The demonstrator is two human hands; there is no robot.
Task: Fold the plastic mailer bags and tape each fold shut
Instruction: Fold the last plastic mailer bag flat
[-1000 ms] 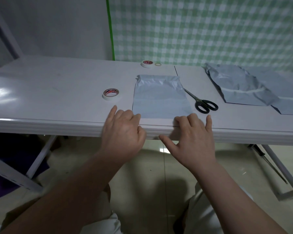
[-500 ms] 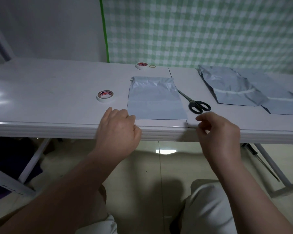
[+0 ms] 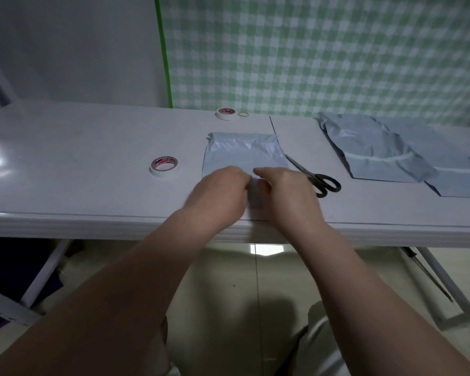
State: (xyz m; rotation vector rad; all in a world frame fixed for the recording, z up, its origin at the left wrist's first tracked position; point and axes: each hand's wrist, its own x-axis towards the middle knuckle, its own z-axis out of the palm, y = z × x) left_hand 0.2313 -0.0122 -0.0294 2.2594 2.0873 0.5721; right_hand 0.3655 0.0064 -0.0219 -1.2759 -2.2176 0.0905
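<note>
Where the desk (image 3: 92, 185) meets its near edge, the left hand (image 3: 219, 195) and right hand (image 3: 289, 195) sit close together on the near half of a grey mailer bag (image 3: 244, 153). Blur hides whether either grip is clamped on it. Scissors (image 3: 316, 178) lie just right of it, a tape roll (image 3: 163, 173) to its left. Farther back sit a second tape roll (image 3: 225, 117) and, to the right, more bags (image 3: 377, 153).

Grey mailer bag (image 3: 244, 154) lying flat, far end crumpled, tape roll (image 3: 164, 166) beside
</note>
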